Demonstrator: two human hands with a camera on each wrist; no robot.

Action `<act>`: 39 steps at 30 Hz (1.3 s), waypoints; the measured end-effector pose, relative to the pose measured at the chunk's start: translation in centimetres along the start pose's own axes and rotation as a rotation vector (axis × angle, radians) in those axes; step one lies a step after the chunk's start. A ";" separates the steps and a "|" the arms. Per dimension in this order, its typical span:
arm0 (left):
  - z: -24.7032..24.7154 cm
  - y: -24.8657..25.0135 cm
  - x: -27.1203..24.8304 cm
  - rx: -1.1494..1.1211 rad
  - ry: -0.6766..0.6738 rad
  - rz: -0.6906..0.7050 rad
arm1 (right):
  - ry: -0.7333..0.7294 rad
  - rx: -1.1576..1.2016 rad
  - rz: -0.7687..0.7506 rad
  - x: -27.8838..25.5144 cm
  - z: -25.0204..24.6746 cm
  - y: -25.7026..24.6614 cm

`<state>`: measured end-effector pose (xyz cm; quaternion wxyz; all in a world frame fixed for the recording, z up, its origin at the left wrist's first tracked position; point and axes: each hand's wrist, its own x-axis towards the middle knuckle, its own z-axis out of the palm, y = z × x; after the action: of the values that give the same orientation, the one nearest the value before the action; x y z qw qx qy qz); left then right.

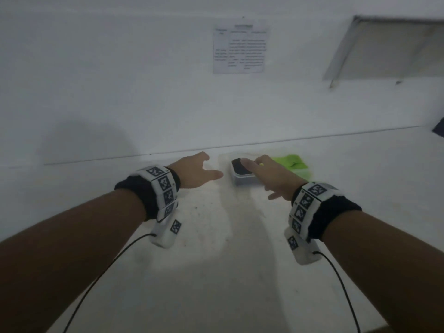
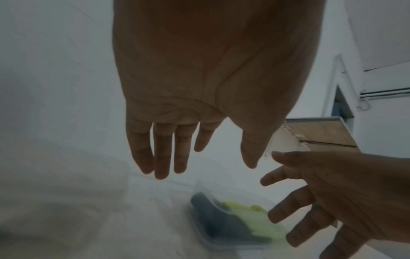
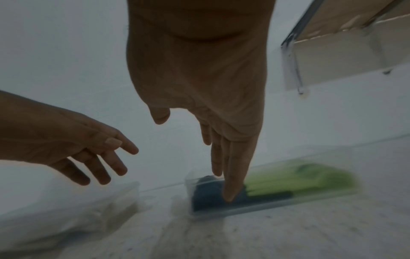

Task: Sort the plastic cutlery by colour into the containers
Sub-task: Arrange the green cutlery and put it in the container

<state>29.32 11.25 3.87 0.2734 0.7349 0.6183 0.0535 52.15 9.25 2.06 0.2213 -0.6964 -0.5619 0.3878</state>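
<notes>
A clear container (image 1: 242,180) stands near the wall and holds dark cutlery (image 3: 208,196) at one end and green cutlery (image 3: 299,180) (image 1: 294,162) at the other. My right hand (image 1: 259,179) hovers over it with straight fingers (image 3: 229,189) pointing down at the dark pieces; whether they touch is unclear. My left hand (image 1: 206,167) floats just left of the container, fingers (image 2: 162,157) spread and holding nothing. The pictures are dim and blurred.
A second clear container (image 3: 93,201), seemingly empty, sits left of the first one. A printed sheet (image 1: 240,48) hangs on the white wall, and a cupboard door (image 1: 389,49) stands open at the upper right. The white table (image 1: 216,272) reaches towards me.
</notes>
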 end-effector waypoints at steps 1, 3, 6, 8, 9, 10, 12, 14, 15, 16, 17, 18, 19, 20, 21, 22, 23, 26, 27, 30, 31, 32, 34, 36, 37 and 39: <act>1.0 1.0 0.2 -0.010 0.010 -0.013 | 0.001 -0.001 0.007 -0.2 -1.1 1.1; 2.9 2.7 0.5 -0.022 0.022 -0.048 | 0.002 -0.020 0.017 -0.7 -3.1 3.1; 5.5 4.7 0.9 -0.035 0.051 -0.077 | -0.016 -0.078 0.006 -1.2 -5.5 5.9; 6.7 5.8 1.1 -0.022 0.061 -0.072 | -0.019 -0.123 -0.026 -1.1 -6.6 7.2; 7.1 6.3 1.4 -0.008 0.060 -0.066 | -0.017 -0.151 -0.048 -0.9 -7.1 7.7; 7.5 6.8 1.6 0.012 0.054 -0.054 | -0.018 -0.173 -0.063 -0.6 -7.4 8.3; 7.9 7.5 2.5 0.067 0.038 -0.042 | -0.024 -0.197 -0.076 0.1 -8.0 9.0; 8.0 7.8 3.8 0.084 0.053 -0.050 | -0.028 -0.201 -0.079 1.1 -8.6 9.5; 7.9 7.9 4.5 0.089 0.070 -0.068 | -0.025 -0.196 -0.076 1.7 -9.0 9.7; 7.8 7.9 5.4 0.095 0.095 -0.079 | -0.019 -0.193 -0.071 2.2 -9.3 10.0; 7.7 7.9 6.2 0.101 0.118 -0.097 | -0.009 -0.196 -0.070 2.8 -9.7 10.2; 7.5 7.9 6.8 0.104 0.138 -0.123 | 0.006 -0.199 -0.072 3.4 -10.0 10.4; 7.5 7.9 7.5 0.105 0.161 -0.153 | 0.026 -0.199 -0.072 4.1 -10.5 10.7; 7.5 7.8 8.2 0.113 0.181 -0.182 | 0.049 -0.199 -0.071 4.7 -10.9 10.9; 7.5 7.8 8.8 0.123 0.189 -0.205 | 0.079 -0.202 -0.071 5.3 -11.4 11.2; 7.6 7.7 9.6 0.137 0.182 -0.240 | 0.118 -0.209 -0.071 6.1 -11.9 11.6; 7.8 7.5 10.3 0.145 0.177 -0.274 | 0.161 -0.224 -0.062 6.9 -12.4 12.0; 8.3 7.3 11.9 0.096 0.134 -0.324 | 0.255 -0.252 0.003 9.5 -13.7 13.6; 8.5 7.2 12.2 0.068 0.138 -0.326 | 0.250 -0.247 0.026 10.4 -14.0 14.1; 9.3 6.2 12.7 0.103 0.159 -0.350 | 0.145 -0.225 0.023 12.4 -14.4 15.3; 9.4 6.2 12.6 0.065 0.196 -0.359 | 0.127 -0.202 -0.005 12.8 -14.4 15.6; 9.5 6.4 12.4 -0.001 0.232 -0.373 | 0.132 -0.183 -0.034 13.2 -14.4 16.0; 9.7 6.6 11.7 -0.078 0.328 -0.356 | 0.164 -0.181 -0.081 13.3 -14.6 16.4; 9.8 7.4 10.5 -0.170 0.412 -0.350 | 0.187 -0.170 -0.138 12.8 -15.1 16.7; 9.9 7.6 9.7 -0.197 0.426 -0.335 | 0.199 -0.151 -0.170 12.2 -15.4 16.8; 10.3 8.3 7.7 -0.234 0.429 -0.292 | 0.219 -0.092 -0.221 10.7 -16.2 17.2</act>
<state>42.67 14.26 -2.99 0.2240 0.5733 0.7510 0.2388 76.18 16.85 -4.13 0.2903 -0.6777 -0.6249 0.2568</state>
